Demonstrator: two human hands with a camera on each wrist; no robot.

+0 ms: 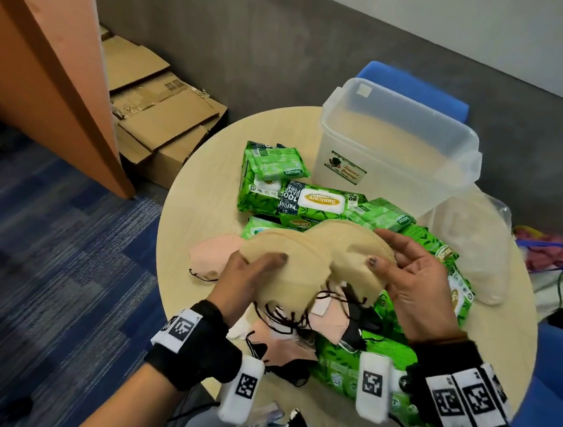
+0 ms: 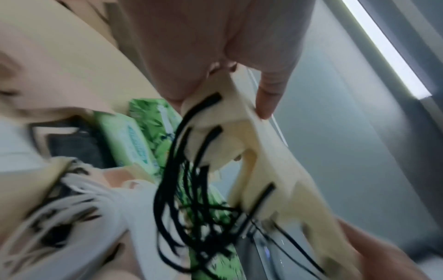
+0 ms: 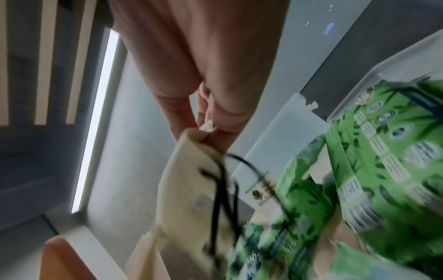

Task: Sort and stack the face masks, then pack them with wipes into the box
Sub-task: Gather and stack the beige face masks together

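Observation:
A stack of beige face masks [image 1: 317, 254] with black ear loops is lifted above the round table [image 1: 202, 199]. My left hand [image 1: 249, 279] grips its left end, thumb on top. My right hand [image 1: 411, 277] pinches the right end. The left wrist view shows the beige masks [image 2: 242, 132] held in the fingers with loops dangling; the right wrist view shows the beige masks [image 3: 189, 180] pinched too. Pink masks [image 1: 210, 254] and black ones lie underneath. Green wipe packs [image 1: 315, 201] lie around them. The clear plastic box [image 1: 396, 145] stands empty at the back.
The box's clear lid [image 1: 476, 246] lies at the table's right. A blue chair [image 1: 419, 89] stands behind the box. Flattened cardboard boxes [image 1: 155, 111] lie on the floor at left, by an orange panel [image 1: 36, 62]. Bags [image 1: 553, 267] sit at right.

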